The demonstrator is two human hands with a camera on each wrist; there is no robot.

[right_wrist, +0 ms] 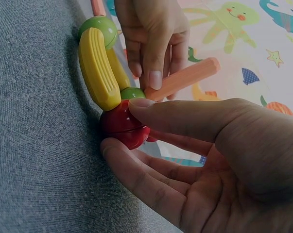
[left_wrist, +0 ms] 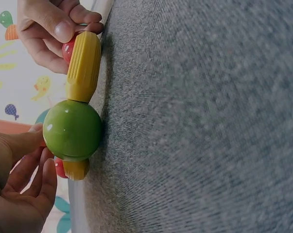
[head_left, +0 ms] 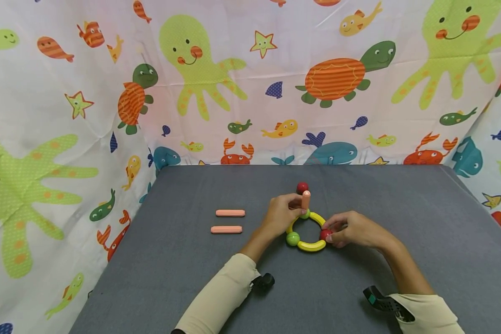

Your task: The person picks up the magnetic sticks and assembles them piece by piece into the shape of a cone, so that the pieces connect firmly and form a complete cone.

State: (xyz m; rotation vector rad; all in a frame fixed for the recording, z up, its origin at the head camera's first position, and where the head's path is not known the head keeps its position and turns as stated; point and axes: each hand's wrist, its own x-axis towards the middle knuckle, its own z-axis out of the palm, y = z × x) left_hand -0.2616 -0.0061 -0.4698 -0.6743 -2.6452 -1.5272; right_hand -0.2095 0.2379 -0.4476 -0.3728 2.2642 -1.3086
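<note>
On the grey table lies a ring of yellow curved pieces [head_left: 311,246] joined by balls. A green ball [head_left: 293,239] is at its near left, another green ball [head_left: 305,214] at its far side, and a red ball [head_left: 325,234] at its right. My left hand [head_left: 280,213] pinches a peach-coloured stick [head_left: 306,200] that rises from the far green ball; in the right wrist view this stick [right_wrist: 187,77] meets that ball [right_wrist: 133,93]. With thumb and fingers my right hand [head_left: 355,229] pinches the red ball [right_wrist: 124,124].
Two more peach sticks [head_left: 230,213] [head_left: 226,229] lie side by side to the left of the ring. A separate red ball [head_left: 302,187] sits just beyond the upright stick. Behind the table hangs a cloth [head_left: 242,60] printed with sea animals.
</note>
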